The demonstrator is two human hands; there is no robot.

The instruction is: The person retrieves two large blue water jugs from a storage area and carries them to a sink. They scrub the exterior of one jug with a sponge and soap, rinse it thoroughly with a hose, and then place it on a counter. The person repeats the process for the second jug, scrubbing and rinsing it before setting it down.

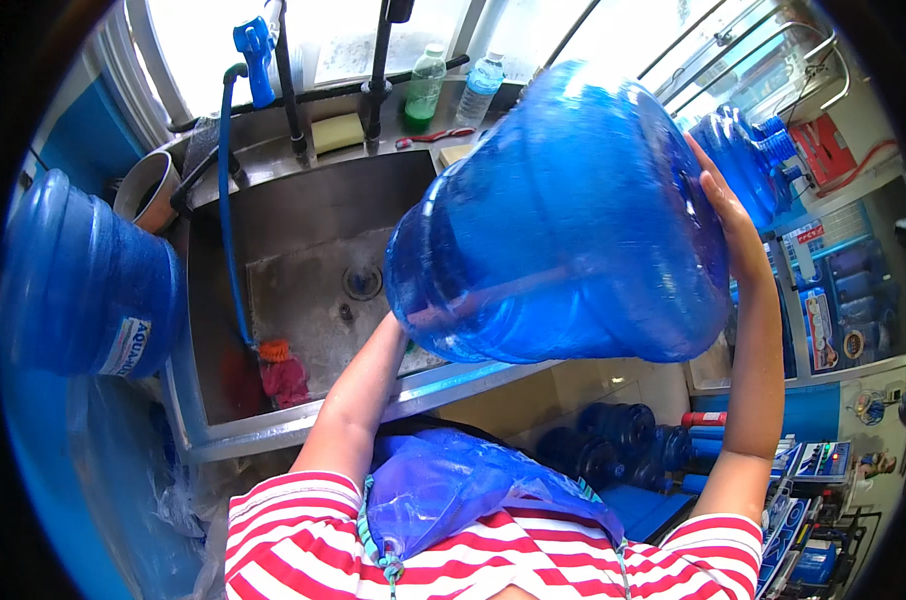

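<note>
A large translucent blue water jug (563,220) is tilted on its side, lifted above the right part of a steel sink (213,425). My right hand (728,205) is pressed round its right end, with fingers along the edge. At the jug's lower left, my left hand (418,318) reaches underneath and shows only dimly through the blue plastic; its fingers are mostly hidden. Both hands hold the jug between them. In the basin a blue hose (231,220) hangs down, and an orange and pink scrubber (283,372) lies near the front left corner.
Another blue jug (93,280) stands left of the sink, near a pot (148,190). A sponge (337,133), a green-liquid bottle (425,90), a clear bottle (481,90) and red-handled pliers (438,136) line the back ledge. More jugs (613,440) sit low on the right.
</note>
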